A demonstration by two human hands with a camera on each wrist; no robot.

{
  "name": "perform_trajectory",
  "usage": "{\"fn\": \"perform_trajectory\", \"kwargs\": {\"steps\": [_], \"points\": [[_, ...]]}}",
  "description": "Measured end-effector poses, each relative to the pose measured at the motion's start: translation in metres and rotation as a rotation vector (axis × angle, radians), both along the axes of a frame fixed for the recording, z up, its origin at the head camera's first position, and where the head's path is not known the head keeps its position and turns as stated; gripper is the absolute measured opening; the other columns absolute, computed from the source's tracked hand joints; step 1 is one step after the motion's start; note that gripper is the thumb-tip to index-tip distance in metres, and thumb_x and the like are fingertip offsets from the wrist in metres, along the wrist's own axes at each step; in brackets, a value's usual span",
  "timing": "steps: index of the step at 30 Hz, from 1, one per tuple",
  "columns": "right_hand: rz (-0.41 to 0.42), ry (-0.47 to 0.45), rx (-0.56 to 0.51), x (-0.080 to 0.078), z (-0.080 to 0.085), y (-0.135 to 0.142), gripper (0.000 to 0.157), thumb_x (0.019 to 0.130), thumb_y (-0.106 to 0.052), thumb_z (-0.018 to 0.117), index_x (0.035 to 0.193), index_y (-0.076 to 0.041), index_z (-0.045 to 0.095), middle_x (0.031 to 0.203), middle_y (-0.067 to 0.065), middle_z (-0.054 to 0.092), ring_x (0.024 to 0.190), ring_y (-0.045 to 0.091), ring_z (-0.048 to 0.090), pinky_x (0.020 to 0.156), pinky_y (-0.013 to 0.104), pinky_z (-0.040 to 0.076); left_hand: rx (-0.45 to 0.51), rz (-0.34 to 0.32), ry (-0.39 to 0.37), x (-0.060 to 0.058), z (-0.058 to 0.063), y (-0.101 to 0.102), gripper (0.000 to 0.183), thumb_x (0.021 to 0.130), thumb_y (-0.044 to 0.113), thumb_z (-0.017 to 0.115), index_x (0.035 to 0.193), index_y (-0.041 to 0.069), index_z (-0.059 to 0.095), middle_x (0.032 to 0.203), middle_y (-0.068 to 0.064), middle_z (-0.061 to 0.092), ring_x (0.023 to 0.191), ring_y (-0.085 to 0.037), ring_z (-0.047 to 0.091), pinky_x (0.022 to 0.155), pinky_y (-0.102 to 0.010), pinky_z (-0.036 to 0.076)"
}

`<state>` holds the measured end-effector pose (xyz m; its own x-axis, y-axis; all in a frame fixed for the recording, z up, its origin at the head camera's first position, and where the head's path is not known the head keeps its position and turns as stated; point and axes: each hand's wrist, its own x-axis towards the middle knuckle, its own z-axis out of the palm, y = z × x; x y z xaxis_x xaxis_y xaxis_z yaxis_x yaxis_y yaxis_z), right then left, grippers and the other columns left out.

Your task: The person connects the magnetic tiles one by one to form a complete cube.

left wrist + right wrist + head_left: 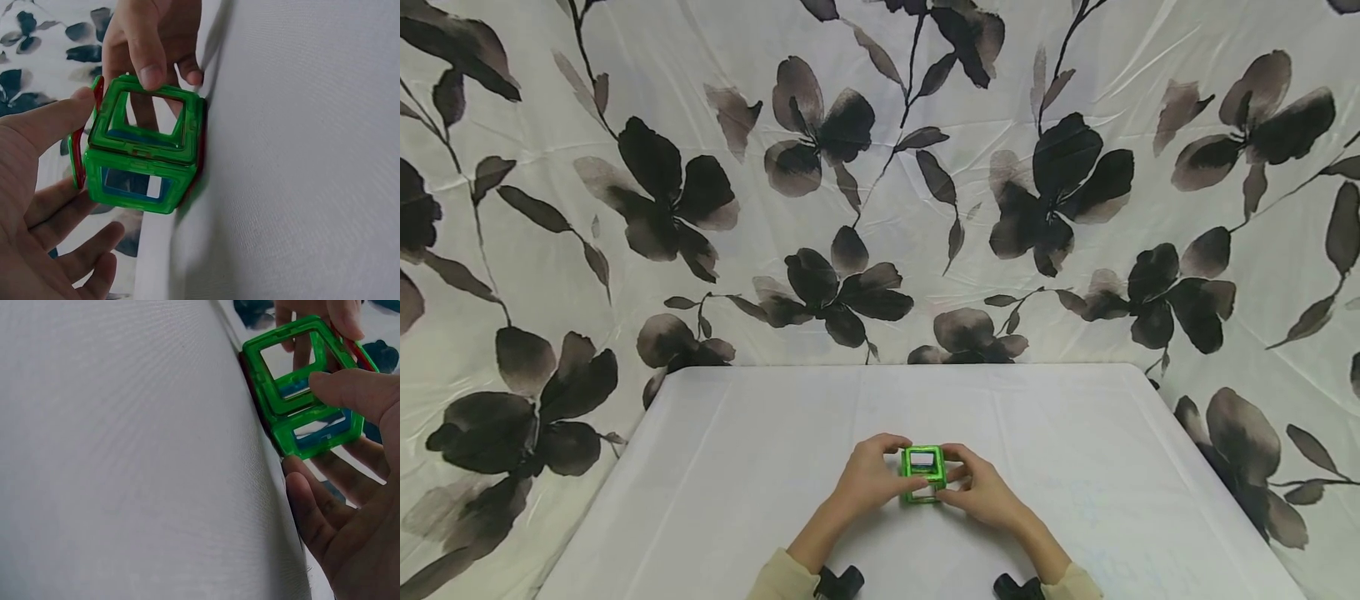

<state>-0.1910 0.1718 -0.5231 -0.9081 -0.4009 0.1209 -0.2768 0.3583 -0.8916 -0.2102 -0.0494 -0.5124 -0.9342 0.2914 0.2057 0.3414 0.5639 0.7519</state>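
A small cube of see-through magnetic tiles point(923, 475), mostly green, stands on the white table between both hands. Green frames point(140, 150) form its sides in the left wrist view, with blue behind them and red along the table side. On its upper side a red tile point(77, 159) tilts out from the cube. My left hand point(867, 479) has its thumb and fingers around that upper side, thumb at the red tile's edge. My right hand point(983, 493) grips the cube from the other side, its thumb over a green frame point(265, 375) and its fingers beneath.
The white table point(737, 467) stretches out around the hands. Behind it hangs a white cloth point(925, 233) printed with dark flowers. Dark wrist-worn devices point(842, 583) show by the sleeves at the bottom of the head view.
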Motion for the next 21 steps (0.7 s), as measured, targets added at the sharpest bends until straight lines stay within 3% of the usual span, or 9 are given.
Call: {"fn": "perform_trajectory", "kwargs": {"steps": [5,13,21], "points": [[0.019,-0.005,-0.008,0.006,0.019,-0.002,0.060,0.083,0.000,0.074,0.136,0.001,0.046,0.131,0.022,0.054,0.098,0.031,0.062,0.075,0.032,0.052,-0.015,-0.009,0.011,-0.001,-0.001,-0.001,0.059,0.068,0.043,0.088,0.113,0.010,0.068,0.110,0.000,0.067,0.104,-0.024,0.062,0.087,-0.043,0.051],[0.015,-0.002,-0.009,0.007,0.020,-0.002,0.061,0.082,0.000,0.074,0.136,0.001,0.046,0.131,0.022,0.054,0.097,0.032,0.062,0.073,0.030,0.052,-0.023,-0.036,-0.024,-0.003,-0.003,-0.002,0.065,0.070,0.047,0.085,0.119,0.008,0.065,0.114,0.001,0.065,0.107,-0.024,0.061,0.085,-0.041,0.051],[0.017,-0.019,-0.001,0.005,0.016,-0.001,0.062,0.083,-0.001,0.075,0.137,0.002,0.045,0.132,0.021,0.054,0.097,0.031,0.062,0.073,0.031,0.053,-0.030,-0.133,-0.169,-0.003,-0.009,-0.012,0.082,0.069,0.034,0.089,0.137,0.008,0.051,0.132,-0.005,0.057,0.110,-0.025,0.061,0.089,-0.038,0.050]]}}
